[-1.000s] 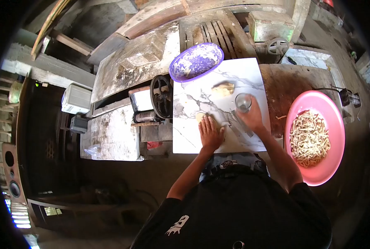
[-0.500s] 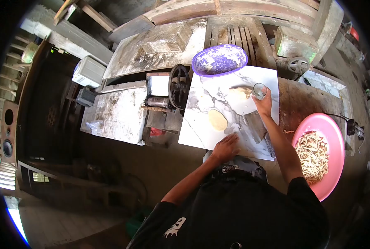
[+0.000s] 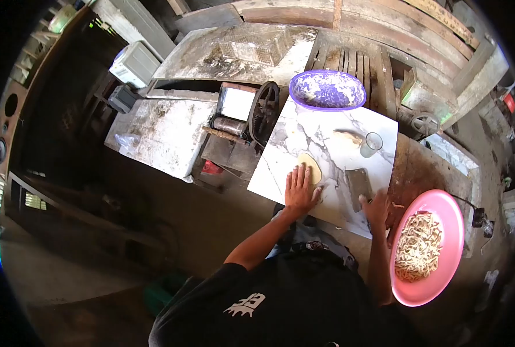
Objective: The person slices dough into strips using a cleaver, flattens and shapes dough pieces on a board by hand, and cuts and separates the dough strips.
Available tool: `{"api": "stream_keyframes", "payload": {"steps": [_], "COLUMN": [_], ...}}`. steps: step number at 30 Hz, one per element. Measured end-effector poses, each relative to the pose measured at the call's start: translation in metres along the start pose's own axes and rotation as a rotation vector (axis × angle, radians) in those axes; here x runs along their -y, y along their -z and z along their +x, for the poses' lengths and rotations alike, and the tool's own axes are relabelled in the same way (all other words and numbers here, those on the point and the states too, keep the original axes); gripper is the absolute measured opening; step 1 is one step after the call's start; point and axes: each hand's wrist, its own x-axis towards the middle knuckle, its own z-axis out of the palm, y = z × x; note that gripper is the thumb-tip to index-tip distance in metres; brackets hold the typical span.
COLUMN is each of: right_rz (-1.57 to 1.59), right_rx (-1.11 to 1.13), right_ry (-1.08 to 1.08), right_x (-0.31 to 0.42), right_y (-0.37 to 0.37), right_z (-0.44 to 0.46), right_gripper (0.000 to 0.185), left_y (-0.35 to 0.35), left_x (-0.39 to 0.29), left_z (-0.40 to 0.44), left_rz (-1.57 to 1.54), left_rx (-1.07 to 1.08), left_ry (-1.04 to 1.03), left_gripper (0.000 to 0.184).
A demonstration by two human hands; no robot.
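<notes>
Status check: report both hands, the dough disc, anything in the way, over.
Left hand open, flat on dough disc. Right hand at near end of flat blade, grip unclear. Glass beyond blade, clear of both hands.

Taking the worktop's centre as the dial, a basin sits at 12 o'clock by the far edge. A dough scrap lies at 1 o'clock, just left of a glass at 2. The scraper is at 5 and the dough disc at 9, both on the worktop. Beyond its edge, a tub holding dough strips stands at 4 o'clock, a roller machine at 10, and a wire crate at 11.
</notes>
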Motion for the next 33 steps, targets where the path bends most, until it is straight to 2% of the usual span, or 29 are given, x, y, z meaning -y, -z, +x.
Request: {"api": "stream_keyframes", "payload": {"steps": [1,3,6,8,10,12,14,16,17,18,20,21,22,23,26,31,33], "right_rz": [-0.009,0.111,0.131,0.113,0.222,0.270,0.316,0.636,0.630,0.626,0.956,0.982,0.979,0.897,0.755,0.638,0.585], "right_rx": [0.000,0.209,0.211,0.171,0.196,0.194,0.186,0.396,0.277,0.275,0.543,0.506,0.504,0.442,0.369,0.348,0.560], "right_ry": [0.011,-0.126,-0.237,-0.190,-0.254,-0.205,-0.157,-0.261,-0.129,-0.126,-0.504,-0.473,-0.476,-0.369,-0.228,-0.125,-0.151], "right_x": [-0.001,0.019,0.032,0.022,0.017,0.016,0.016,0.018,0.015,0.024,0.047,0.044,0.041,0.037,0.039,0.068,0.074], "right_y": [0.009,0.041,0.052,0.038,0.033,0.033,0.035,0.039,0.028,0.037,0.064,0.051,0.041,0.031,0.033,0.067,0.075], "right_z": [-0.009,-0.026,-0.041,-0.048,-0.051,-0.057,-0.055,-0.055,-0.064,-0.063,-0.064,-0.072,-0.076,-0.081,-0.088,-0.077,-0.071], "right_gripper": [0.062,0.061,0.062,0.059,0.058,0.056,0.053,0.047,0.041,0.041,0.038,0.035,0.035,0.033,0.032,0.036,0.041], "left_y": [0.004,0.007,0.012,0.012,0.010,0.006,-0.001,-0.003,-0.004,-0.004,0.003,0.007,0.009,0.009,0.004,0.007,0.008], "left_x": [0.000,0.003,0.007,0.011,0.017,0.022,0.026,0.031,0.034,0.036,0.033,0.032,0.031,0.030,0.029,0.030,0.028], "left_z": [-0.002,-0.005,-0.010,-0.013,-0.013,-0.010,0.001,0.017,0.025,0.033,0.040,0.041,0.043,0.043,0.041,0.045,0.046], "left_rz": [-0.017,-0.030,-0.033,-0.037,-0.053,-0.070,-0.060,-0.041,-0.001,0.039,0.030,0.048,0.066,0.063,0.117,0.084,0.095], "left_rx": [0.003,0.010,0.024,0.064,0.067,0.070,-0.032,-0.044,-0.018,0.006,0.037,0.068,0.100,0.105,0.098,0.129,0.140], "left_ry": [0.003,-0.009,-0.049,-0.093,-0.106,-0.121,0.059,0.121,0.147,0.174,0.193,0.189,0.184,0.181,0.146,0.100,0.111], "left_gripper": [0.078,0.077,0.075,0.076,0.076,0.077,0.077,0.076,0.076,0.075,0.074,0.075,0.076,0.076,0.078,0.083,0.085]}}
